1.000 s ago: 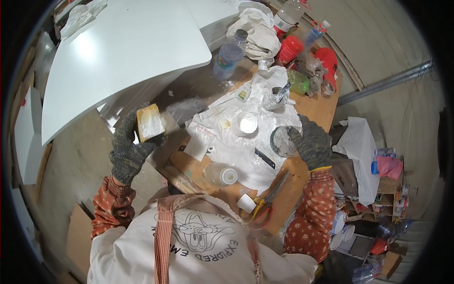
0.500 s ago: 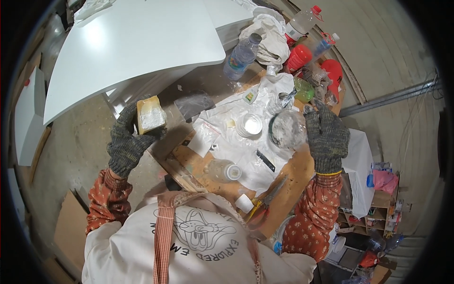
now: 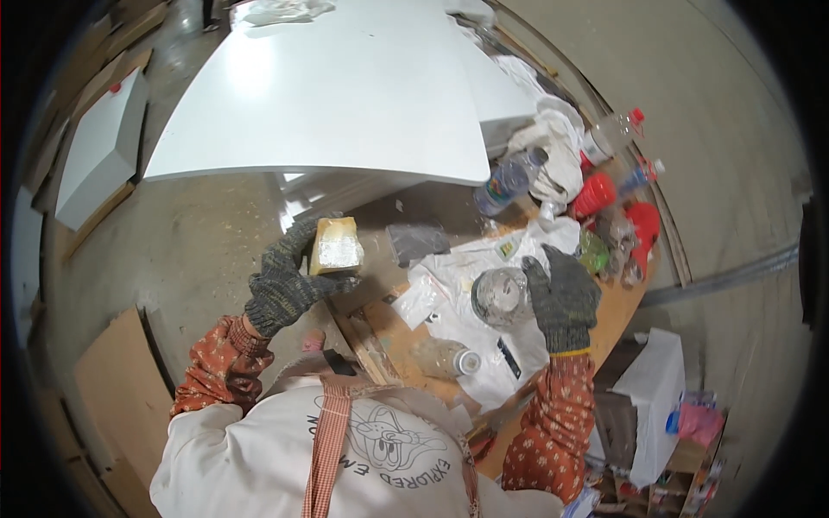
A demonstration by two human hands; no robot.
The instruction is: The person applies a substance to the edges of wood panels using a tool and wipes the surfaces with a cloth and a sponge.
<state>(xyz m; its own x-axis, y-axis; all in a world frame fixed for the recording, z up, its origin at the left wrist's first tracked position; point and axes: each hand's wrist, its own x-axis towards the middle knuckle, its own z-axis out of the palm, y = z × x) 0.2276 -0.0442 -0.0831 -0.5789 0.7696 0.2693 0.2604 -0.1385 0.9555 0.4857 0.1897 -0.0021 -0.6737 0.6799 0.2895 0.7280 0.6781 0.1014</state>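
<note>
My left hand [image 3: 287, 281], in a dark knitted glove, grips a yellow sponge-like block [image 3: 338, 245] above the gap left of the workbench. A whitish, shiny face of the block points toward me. Over the bench, my gloved right hand [image 3: 566, 302] is held with fingers stretched out. Its thumb side is against or very close to a round clear plastic container [image 3: 501, 298], which stands on a white sheet [image 3: 484, 375]. Whether it touches the container I cannot tell. A cloudy bottle with a white cap [image 3: 445, 356] lies nearer to me, beside a dark flat strip [image 3: 509, 356].
A large glossy white panel [image 3: 337, 95] fills the far left. Several bottles, among them a clear one with a blue label [image 3: 509, 183], crowd the bench's far right with a white cloth [image 3: 557, 160]. A white covered box [image 3: 658, 406] stands right of my right arm.
The view has shifted. Over the sheet, my right hand and the clear container have moved left, and the small clear jar there no longer shows. My left hand still holds the block.
</note>
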